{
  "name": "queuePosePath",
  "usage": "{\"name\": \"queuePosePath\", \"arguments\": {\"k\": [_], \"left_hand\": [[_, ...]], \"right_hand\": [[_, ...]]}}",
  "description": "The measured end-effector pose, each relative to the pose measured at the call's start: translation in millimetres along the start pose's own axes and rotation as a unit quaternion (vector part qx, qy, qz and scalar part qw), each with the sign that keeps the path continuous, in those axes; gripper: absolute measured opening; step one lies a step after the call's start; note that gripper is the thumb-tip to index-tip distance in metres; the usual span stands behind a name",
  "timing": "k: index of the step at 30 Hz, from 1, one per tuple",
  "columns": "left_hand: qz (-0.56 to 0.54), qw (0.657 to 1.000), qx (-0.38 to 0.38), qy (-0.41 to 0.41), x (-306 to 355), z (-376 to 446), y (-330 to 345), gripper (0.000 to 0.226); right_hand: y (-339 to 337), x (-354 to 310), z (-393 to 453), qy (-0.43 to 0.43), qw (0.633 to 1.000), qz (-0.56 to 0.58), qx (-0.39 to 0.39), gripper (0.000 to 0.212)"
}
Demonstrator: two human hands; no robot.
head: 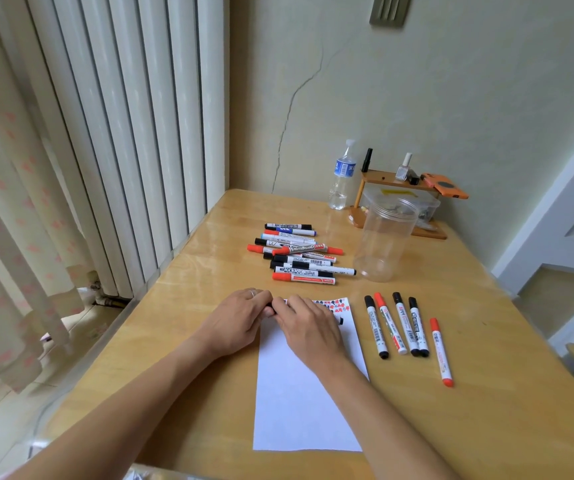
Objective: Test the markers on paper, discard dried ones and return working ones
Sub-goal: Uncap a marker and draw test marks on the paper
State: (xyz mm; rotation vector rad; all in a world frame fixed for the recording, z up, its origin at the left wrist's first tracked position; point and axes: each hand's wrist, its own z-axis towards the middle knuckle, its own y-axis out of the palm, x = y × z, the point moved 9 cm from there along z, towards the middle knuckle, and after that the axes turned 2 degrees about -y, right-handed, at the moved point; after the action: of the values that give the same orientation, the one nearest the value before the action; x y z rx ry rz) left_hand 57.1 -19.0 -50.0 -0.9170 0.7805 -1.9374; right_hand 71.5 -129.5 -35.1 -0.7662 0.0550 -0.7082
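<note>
Paper (304, 403): white sheet on the wooden table (469, 393), red and black test marks along its far edge. Left hand (240, 320) and right hand (308, 327): both clasp one black marker (340, 320) above the sheet's far end. Marker pile (299, 254) beyond, one barrel reading "WHITEBOARD"; five markers (405, 332) right of the sheet; clear jar (384, 239) behind them.

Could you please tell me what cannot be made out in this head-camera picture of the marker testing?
- Marker in both hands: the left hand and right hand cover nearly all of it, so whether it is capped is hidden.
- Test marks on the paper: partly behind the right hand.
- Labels on the five markers right of the paper: too small to read.
- Lidded box behind the clear jar: contents blurred.
</note>
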Motion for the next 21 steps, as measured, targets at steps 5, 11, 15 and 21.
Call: {"name": "queuePosePath", "arguments": {"k": [5,11,15,21], "left_hand": [[0.022,1.000,0.001,0.005,-1,0,1,0.025],[0.034,0.999,0.018,-0.029,-4,-1,-5,0.031],[0.050,0.985,0.075,-0.150,-32,-3,-15,0.022],[0.067,0.972,0.002,-0.226,-53,-6,2,0.027]], "right_hand": [[13,3,-3,0.004,0.998,0.025,-0.061,0.022],[11,15,-4,0.065,0.995,0.028,-0.067,0.041],[7,29,-7,0.149,0.987,0.031,-0.058,0.023],[3,40,-11,0.166,0.985,0.004,-0.042,0.039]]}}
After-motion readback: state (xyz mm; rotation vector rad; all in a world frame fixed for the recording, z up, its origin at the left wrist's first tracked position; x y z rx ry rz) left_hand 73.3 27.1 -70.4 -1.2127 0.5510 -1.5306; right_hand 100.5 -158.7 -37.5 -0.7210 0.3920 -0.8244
